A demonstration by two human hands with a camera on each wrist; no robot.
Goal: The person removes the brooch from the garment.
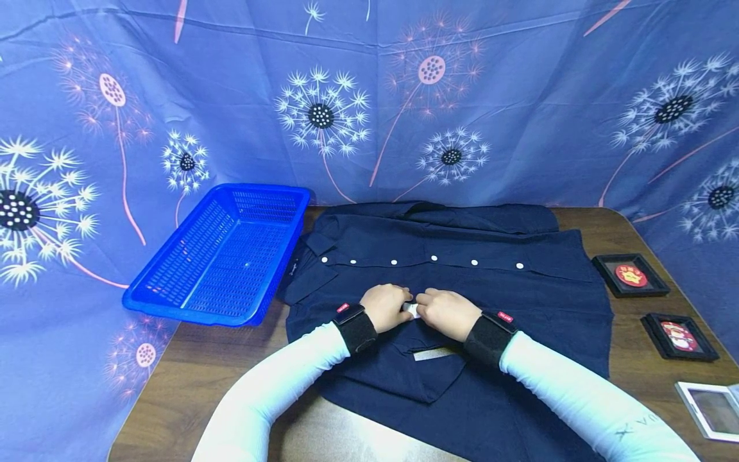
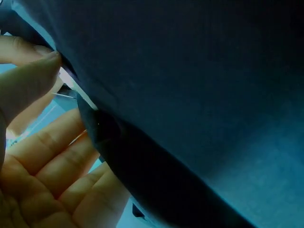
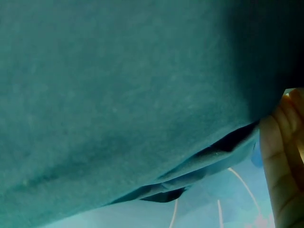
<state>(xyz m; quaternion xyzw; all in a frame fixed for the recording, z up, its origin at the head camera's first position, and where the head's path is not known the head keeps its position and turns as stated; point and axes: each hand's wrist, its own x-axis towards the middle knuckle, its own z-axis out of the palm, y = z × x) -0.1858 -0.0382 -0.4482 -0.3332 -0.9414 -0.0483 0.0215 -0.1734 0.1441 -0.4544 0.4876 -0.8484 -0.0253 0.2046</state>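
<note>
A dark navy shirt with a row of white buttons lies spread out, its collar toward the left. Over its near half, my left hand pinches a fold of the cloth between thumb and forefinger. Close beside it, my right hand pinches the same fold. A small white piece shows between the two hands; its kind is unclear. In the left wrist view a pale edge runs along the cloth by the thumb. In the right wrist view the fingers sit at the cloth's edge, partly cut off.
A blue plastic basket stands at the left of the wooden table. Two black-framed pictures and a white-framed item lie along the right side. A blue dandelion-patterned cloth hangs behind.
</note>
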